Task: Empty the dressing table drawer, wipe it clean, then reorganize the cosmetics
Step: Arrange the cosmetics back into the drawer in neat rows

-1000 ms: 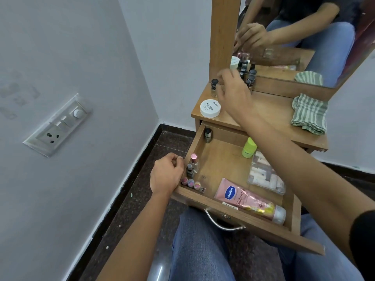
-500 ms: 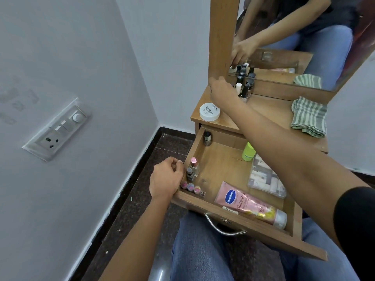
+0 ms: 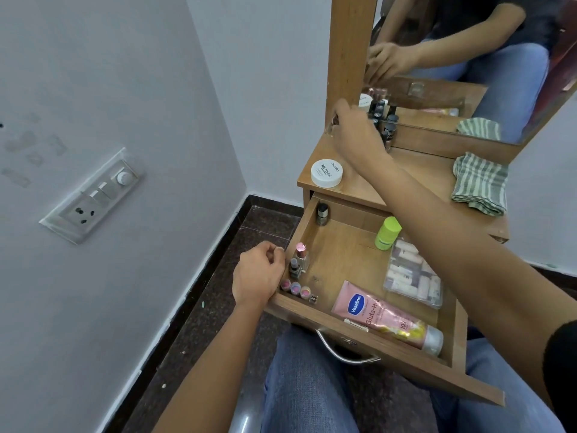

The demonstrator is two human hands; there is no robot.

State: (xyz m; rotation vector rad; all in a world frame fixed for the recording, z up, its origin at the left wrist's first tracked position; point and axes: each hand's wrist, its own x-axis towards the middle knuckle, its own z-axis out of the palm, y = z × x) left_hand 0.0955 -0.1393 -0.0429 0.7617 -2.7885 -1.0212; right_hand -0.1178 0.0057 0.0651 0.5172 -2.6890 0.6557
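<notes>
Leftward along the counter [image 3: 415,179] goes the right grip [image 3: 356,135]. It has come away from the cluster of dark bottles [image 3: 387,126] to the foot of the mirror post. Its fingertips pinch a small bottle [image 3: 331,128] there, though blur hides the detail. The left grip [image 3: 257,276] has not stirred, a loose fist against the outside of the drawer [image 3: 343,254]; whether it holds anything I cannot tell.

I judge the emptying step to be in hand and partly done. Next the right grip should let go and come back down for another piece.

Just inside the wall from the left grip stand two nail polishes [image 3: 298,260] and a row of tiny pots [image 3: 296,289], with one dark bottle [image 3: 322,214] in the back corner. Under the right forearm are a green bottle [image 3: 387,233], a clear pouch [image 3: 413,273] packed with small tubes, and a pink tube [image 3: 384,317]. A white jar [image 3: 327,172] sits just below the right grip, and a striped cloth [image 3: 479,182] lies well off to its right.
</notes>
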